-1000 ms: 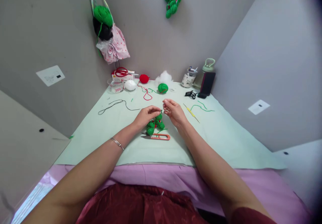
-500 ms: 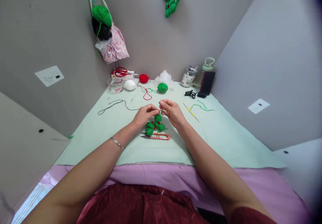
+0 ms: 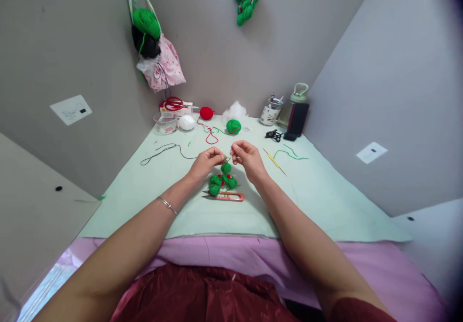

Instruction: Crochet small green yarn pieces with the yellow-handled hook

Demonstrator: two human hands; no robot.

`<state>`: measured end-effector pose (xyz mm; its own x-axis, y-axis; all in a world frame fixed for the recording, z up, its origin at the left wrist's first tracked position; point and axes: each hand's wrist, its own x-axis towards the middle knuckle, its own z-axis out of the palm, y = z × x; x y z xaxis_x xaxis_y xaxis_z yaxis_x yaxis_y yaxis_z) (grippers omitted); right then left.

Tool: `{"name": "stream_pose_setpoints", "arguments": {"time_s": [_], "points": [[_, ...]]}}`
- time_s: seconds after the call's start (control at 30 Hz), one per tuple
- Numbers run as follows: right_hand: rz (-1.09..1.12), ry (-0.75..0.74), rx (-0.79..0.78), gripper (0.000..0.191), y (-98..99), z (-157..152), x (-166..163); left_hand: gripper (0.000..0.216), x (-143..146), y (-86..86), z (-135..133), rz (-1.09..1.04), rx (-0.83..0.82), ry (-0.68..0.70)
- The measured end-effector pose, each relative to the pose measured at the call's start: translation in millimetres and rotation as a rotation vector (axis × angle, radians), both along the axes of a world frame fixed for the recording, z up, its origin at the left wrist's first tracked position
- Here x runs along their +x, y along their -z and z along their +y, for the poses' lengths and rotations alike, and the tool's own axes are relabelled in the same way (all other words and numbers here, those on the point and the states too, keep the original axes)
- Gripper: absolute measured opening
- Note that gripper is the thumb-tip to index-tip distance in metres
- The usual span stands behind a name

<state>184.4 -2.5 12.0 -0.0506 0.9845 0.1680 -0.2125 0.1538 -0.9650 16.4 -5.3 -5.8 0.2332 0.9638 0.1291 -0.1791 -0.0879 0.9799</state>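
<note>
My left hand [image 3: 205, 162] and my right hand [image 3: 247, 160] are close together over the pale green mat [image 3: 311, 191], fingers pinched. Between the fingertips runs a short green yarn strand tied to a cluster of small green and red crocheted pieces [image 3: 222, 179], which sits on the mat just below the hands. Orange thread snips [image 3: 228, 196] lie directly in front of the cluster. A silver bangle is on my left wrist.
At the back of the mat are a green yarn ball [image 3: 233, 126], a red yarn ball [image 3: 207, 113], white stuffing [image 3: 236, 110], red scissors [image 3: 175, 103], a cup of tools [image 3: 270, 113], a bottle and phone [image 3: 297, 119]. A yellow crochet hook [image 3: 275, 161] lies right of my hands. Yarn bags hang on the wall.
Both hands drew closer together and slightly farther from me, lifting the top of the green cluster by its strand. Nothing else moved.
</note>
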Motion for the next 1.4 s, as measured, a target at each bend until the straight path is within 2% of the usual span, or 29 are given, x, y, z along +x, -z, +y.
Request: {"name": "stream_pose_setpoints", "arguments": {"time_s": [0.33, 0.53, 0.73, 0.87, 1.0, 1.07, 1.17, 1.4], "points": [[-0.028, 0.014, 0.032, 0.041, -0.7, -1.2, -0.6, 0.02, -0.5, -5.9, -2.7, -0.019, -0.02, 0.082], [-0.069, 0.021, 0.06, 0.039, 0.4, -1.9, -2.2, 0.022, -0.2, -4.3, -3.3, 0.056, 0.037, 0.11], [-0.157, 0.014, 0.121, 0.033, 1.5, -1.1, -4.3, 0.024, 0.4, -2.1, -2.1, 0.122, 0.027, 0.163], [-0.235, -0.02, 0.147, 0.028, 1.4, -3.2, -4.1, 0.026, -2.7, -1.7, 1.4, 0.099, 0.041, 0.099], [-0.367, -0.168, 0.16, 0.03, 4.5, -6.3, -8.1, 0.029, -6.9, -0.6, 6.0, 0.037, 0.056, -0.014], [-0.445, -0.209, 0.175, 0.023, 7.1, -6.9, -10.4, 0.03, -7.9, -0.6, 6.7, 0.023, 0.05, -0.029], [-0.563, -0.176, 0.205, 0.01, 8.5, -7.5, -10.2, 0.03, -8.5, -2.2, 6.9, 0.026, 0.053, -0.015], [-0.716, -0.046, 0.27, 0.018, -0.6, -11.0, -1.1, 0.028, -13.6, -3.4, 12.8, 0.068, 0.062, 0.022]]}}
